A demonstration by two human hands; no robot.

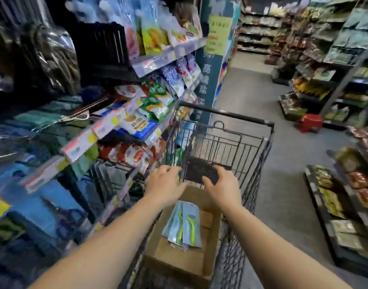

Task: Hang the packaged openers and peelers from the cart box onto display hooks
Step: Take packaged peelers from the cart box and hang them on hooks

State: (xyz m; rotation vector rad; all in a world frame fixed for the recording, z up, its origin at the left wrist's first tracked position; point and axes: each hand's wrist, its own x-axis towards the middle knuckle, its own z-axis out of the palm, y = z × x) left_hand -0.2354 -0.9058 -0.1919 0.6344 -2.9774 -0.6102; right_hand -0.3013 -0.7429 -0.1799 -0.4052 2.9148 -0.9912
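Head view, store aisle. Both arms reach forward over a wire cart (237, 147).

- Left hand (164, 184): at the cart's left side rail, fingers curled over the wire edge, gripping the cart as far as the blur allows.
- Right hand (222, 187): fingers curled around the near edge of a dark flat object (201, 170) standing in the cart basket just beyond the box. Can't tell what that object is; heavily blurred.
- Cardboard box (174, 259): open-topped, sits in the near end of the cart, below and between the two forearms.
- Packaged peelers (184, 224): a small stack of pale blue blister cards with lime-green peelers, lying flat-ish inside the box toward its far end, slightly fanned. Neither hand touches them. No openers distinguishable in the box.
- Cart handle (226, 113): black bar at the far end, so the person stands at the cart's front.
- Left of the cart: shelving (108, 124) with bagged goods and price strips, touching or just beside the cart's left side. Dark hanging merchandise at upper left, too blurred to identify.
- Right: grey floor, low shelves of packaged goods, a red stool (309, 123) well apart from the cart.
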